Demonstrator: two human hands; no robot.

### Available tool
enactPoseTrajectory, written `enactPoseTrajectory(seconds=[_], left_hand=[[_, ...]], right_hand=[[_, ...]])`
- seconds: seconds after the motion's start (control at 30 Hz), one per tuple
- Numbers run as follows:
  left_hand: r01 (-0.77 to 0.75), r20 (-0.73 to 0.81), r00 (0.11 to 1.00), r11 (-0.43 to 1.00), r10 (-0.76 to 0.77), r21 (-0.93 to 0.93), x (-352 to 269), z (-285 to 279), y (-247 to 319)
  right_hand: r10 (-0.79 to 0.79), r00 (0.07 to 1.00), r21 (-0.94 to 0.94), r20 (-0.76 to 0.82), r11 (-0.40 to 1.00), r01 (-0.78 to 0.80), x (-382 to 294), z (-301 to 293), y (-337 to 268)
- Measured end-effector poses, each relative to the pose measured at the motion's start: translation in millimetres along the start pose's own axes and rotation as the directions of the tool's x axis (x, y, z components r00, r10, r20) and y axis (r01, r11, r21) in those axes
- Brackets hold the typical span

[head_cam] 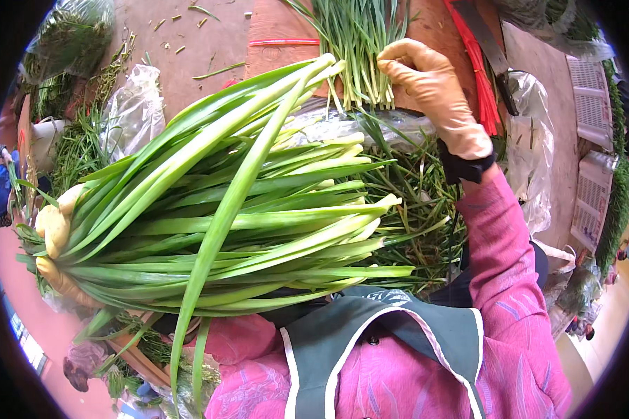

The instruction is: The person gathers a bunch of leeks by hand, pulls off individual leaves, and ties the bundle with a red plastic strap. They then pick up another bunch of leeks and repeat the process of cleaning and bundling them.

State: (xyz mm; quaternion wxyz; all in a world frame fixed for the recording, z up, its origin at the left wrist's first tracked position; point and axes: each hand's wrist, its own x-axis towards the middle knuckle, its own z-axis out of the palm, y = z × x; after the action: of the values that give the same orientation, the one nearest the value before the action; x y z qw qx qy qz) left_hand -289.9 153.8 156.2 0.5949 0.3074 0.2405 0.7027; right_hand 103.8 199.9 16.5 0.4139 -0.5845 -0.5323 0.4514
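My gloved left hand (57,235) is closed around the leafy end of a large bunch of flat-leaved greens (230,209), which look like garlic chives. Their pale cut ends fan out to the right, and one long leaf hangs down across the bunch. My gloved right hand (430,84) is raised with its finger and thumb curled close together. Its fingertips appear beside a second pile of greens (359,57) on a reddish wooden board (278,63). Whether they touch that pile, or pinch something thin, I cannot tell.
Right of the board lie red plastic ties (482,89) and a black-handled knife (506,91). Loose leaf trimmings (414,194) lie below the board. Clear plastic bags (136,110) lie at the sides, and white crates (589,199) stand far right. Other people are at the far left.
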Motion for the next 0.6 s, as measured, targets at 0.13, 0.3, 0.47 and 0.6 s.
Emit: enactPoseTrajectory(seconds=[0.13,0.3,0.47,0.6], left_hand=[[0.170,0.136,0.977,0.985,-0.166,-0.021,-1.9,-4.8,7.0],[0.086,0.134,0.988,0.994,-0.078,-0.062,3.7,-14.8,1.7],[0.043,0.237,0.972,0.988,-0.007,-0.149,12.5,-17.1,-16.8],[-0.022,0.199,0.979,0.995,0.041,-0.098,7.5,-12.3,-9.4]], right_hand=[[0.071,0.963,0.257,0.262,0.956,-0.140,-36.9,-20.2,-39.4],[0.102,0.861,0.463,0.499,0.808,-0.364,-111.7,-51.9,-66.8],[0.571,0.672,-0.876,0.472,0.389,0.284,-190.5,-22.3,-45.1],[0.232,0.939,-0.461,0.255,0.883,-0.093,-187.7,-32.6,-50.7]])
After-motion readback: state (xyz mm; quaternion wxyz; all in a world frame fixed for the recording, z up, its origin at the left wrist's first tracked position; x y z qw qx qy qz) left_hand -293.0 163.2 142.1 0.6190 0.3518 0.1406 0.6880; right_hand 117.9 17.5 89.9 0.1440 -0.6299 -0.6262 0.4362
